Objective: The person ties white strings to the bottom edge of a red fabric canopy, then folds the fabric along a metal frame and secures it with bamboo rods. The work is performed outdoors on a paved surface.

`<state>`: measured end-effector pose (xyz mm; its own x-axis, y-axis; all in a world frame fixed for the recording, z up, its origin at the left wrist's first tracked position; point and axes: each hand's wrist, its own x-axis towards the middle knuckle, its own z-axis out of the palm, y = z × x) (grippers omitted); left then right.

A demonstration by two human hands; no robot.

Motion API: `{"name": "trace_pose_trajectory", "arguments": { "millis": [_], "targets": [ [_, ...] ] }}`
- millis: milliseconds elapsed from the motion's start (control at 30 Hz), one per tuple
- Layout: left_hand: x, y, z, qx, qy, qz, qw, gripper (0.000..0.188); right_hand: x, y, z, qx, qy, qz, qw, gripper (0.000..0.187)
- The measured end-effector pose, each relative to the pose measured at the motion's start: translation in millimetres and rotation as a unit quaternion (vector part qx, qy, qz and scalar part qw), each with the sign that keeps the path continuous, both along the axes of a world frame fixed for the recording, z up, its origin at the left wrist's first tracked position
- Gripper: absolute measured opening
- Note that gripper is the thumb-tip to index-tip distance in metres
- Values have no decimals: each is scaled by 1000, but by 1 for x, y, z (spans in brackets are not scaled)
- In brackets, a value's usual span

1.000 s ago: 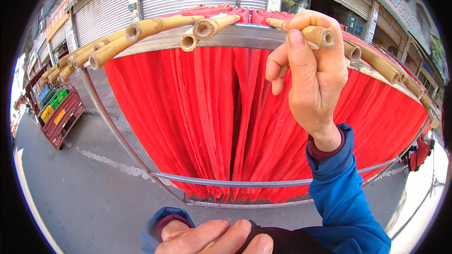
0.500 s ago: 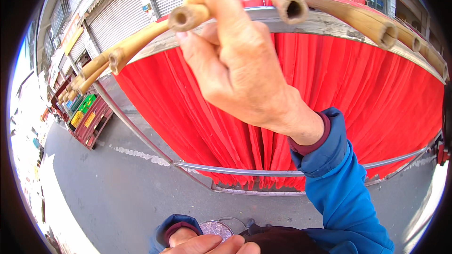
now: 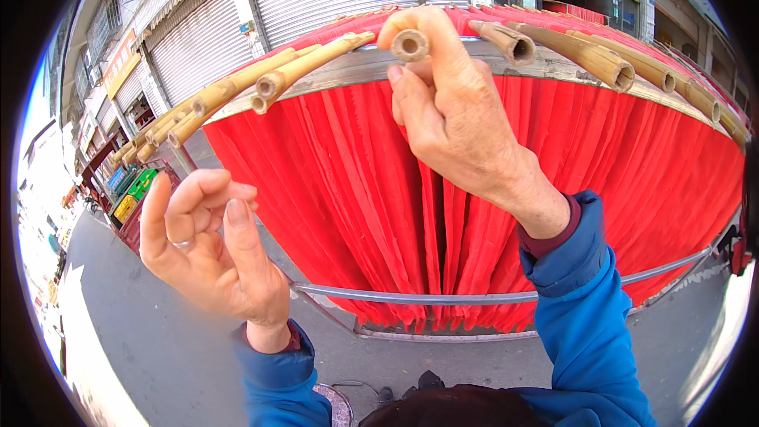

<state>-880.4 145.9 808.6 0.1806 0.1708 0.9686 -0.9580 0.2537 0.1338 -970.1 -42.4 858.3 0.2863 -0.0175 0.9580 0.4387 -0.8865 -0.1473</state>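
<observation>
My right hand (image 3: pixel 458 119) is closed on the near end of a bamboo pole (image 3: pixel 410 46), whose hollow round end faces me in front of the rack's top beam. The rest of that pole is hidden behind the hand. My left hand (image 3: pixel 213 237) is raised in the air at the left, palm up with fingers curled but apart, holding nothing. Above it, other bamboo poles (image 3: pixel 304 66) rest across the wooden beam (image 3: pixel 340 75). Long red cloth strips (image 3: pixel 348 198) hang in folds below the beam.
More bamboo poles (image 3: pixel 585 55) lie on the beam at the right. A metal rail (image 3: pixel 443 298) crosses low in front of the cloth. A red cart with green and yellow crates (image 3: pixel 143 183) stands at the left. A round stool (image 3: pixel 336 405) is near my feet.
My left hand has risen from the lower edge to the left side. My right hand and its pole have shifted right and slightly down. More poles on the left show now.
</observation>
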Motion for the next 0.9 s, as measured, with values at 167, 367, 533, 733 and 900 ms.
{"name": "trace_pose_trajectory", "arguments": {
  "millis": [167, 367, 533, 733, 900],
  "targets": [
    [35, 34, 7, 25, -33, 28, 999, 42, -24, 25, 12, 61, 54, -89, 993, 28],
    [78, 54, 24, 72, -89, -11, 993, 48, -23, 88, 19, -143, -75, -146, 976, 47],
    [96, 49, 48, 97, -182, -2, 978, 39, 22, 99, 34, -222, -54, -260, 938, 20],
    [95, 49, 58, 59, -225, 13, 972, 23, 14, 99, 33, -234, -31, -296, 926, 10],
    [98, 52, 59, 62, -205, 13, 977, 21, 3, 95, 33, -186, -13, -276, 943, 8]
  ]
}}
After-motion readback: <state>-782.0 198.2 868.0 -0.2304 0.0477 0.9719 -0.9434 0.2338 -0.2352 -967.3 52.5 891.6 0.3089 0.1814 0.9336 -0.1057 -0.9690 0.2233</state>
